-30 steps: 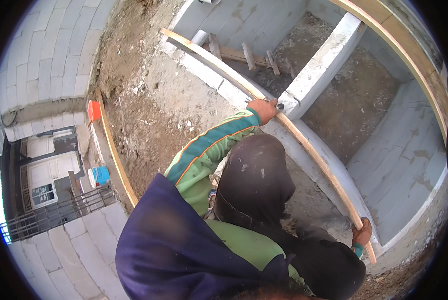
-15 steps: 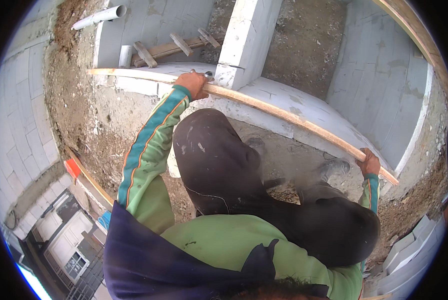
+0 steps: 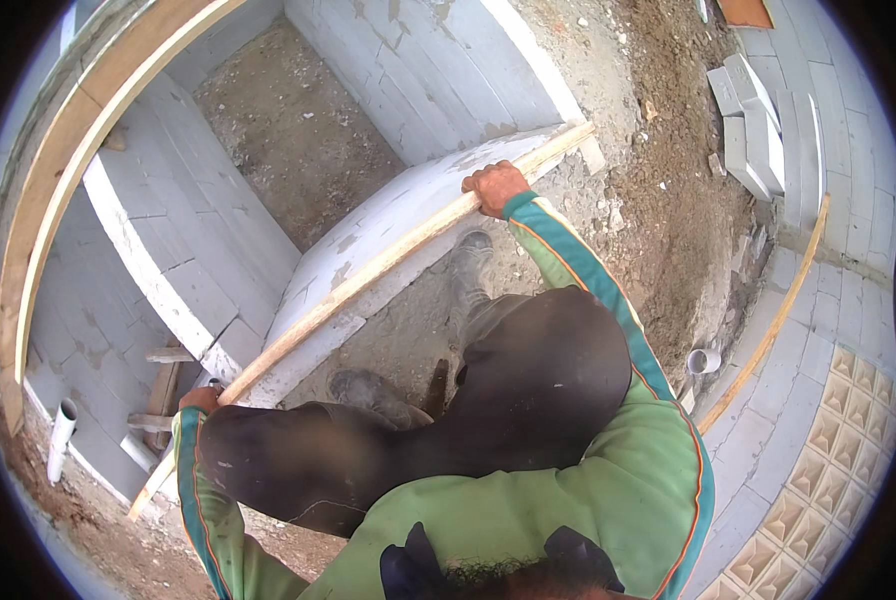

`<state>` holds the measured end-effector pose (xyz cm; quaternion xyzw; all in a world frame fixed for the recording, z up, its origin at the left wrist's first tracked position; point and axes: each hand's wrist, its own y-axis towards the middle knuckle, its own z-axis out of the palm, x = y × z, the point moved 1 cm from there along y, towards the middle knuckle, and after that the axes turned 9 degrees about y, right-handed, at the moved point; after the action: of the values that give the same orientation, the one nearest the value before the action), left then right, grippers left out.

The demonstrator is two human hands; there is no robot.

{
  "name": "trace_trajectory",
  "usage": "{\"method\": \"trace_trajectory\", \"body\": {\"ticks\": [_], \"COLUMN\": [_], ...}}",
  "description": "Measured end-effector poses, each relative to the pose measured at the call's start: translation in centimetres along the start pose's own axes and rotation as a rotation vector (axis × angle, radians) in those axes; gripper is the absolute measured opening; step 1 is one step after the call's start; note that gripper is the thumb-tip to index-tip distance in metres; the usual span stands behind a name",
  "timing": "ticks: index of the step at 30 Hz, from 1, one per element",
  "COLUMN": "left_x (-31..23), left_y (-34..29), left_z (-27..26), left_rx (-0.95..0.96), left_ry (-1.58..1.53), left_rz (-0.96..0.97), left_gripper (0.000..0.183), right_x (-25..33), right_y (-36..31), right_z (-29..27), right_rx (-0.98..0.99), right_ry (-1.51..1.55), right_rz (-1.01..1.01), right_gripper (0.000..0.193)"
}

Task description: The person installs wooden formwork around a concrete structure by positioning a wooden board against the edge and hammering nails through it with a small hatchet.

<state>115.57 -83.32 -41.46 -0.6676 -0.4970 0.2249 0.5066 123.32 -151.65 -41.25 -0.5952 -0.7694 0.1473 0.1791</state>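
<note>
A long, narrow wooden batten [image 3: 353, 285] lies slantwise along the top edge of a low wall of light blocks [image 3: 338, 250] in front of me. My right hand [image 3: 495, 187] is closed over it, a short way in from its far right end. Lower left, my left hand [image 3: 200, 398] grips the same batten close to where a cross wall [image 3: 168, 300] joins. My knee partly hides the left fingers. The batten's near end sticks out past that hand.
Grey pipes [image 3: 62, 432] and short boards [image 3: 163, 390] lie at the lower left. A curved-looking timber [image 3: 68, 200] runs along the upper left. Stacked blocks [image 3: 758, 135], a pipe end [image 3: 704, 361] and a long wooden strip [image 3: 783, 310] are at right. Patterned vent blocks [image 3: 838, 450] stand lower right.
My view has swung to the right, bringing the right-hand blocks and pipe into sight. Both hands still hold the batten; the right one now sits farther in from its end.
</note>
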Motion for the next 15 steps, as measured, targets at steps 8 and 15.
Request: {"method": "trace_trajectory", "body": {"ticks": [8, 15], "left_x": [0.4, -0.4], "left_y": [0.6, 0.8], "left_z": [1.3, 1.8], "left_rx": [-0.056, -0.029], "left_ry": [-0.033, -0.071], "left_rz": [-0.127, -0.165], "left_gripper": [0.037, 0.036], "right_x": [0.5, -0.2], "right_y": [-1.0, 0.6], "right_z": [0.0, -0.9], "right_rx": [-0.078, -0.241], "right_ry": [0.035, 0.147], "right_rz": [-0.015, -0.084], "right_gripper": [0.021, 0.026]}}
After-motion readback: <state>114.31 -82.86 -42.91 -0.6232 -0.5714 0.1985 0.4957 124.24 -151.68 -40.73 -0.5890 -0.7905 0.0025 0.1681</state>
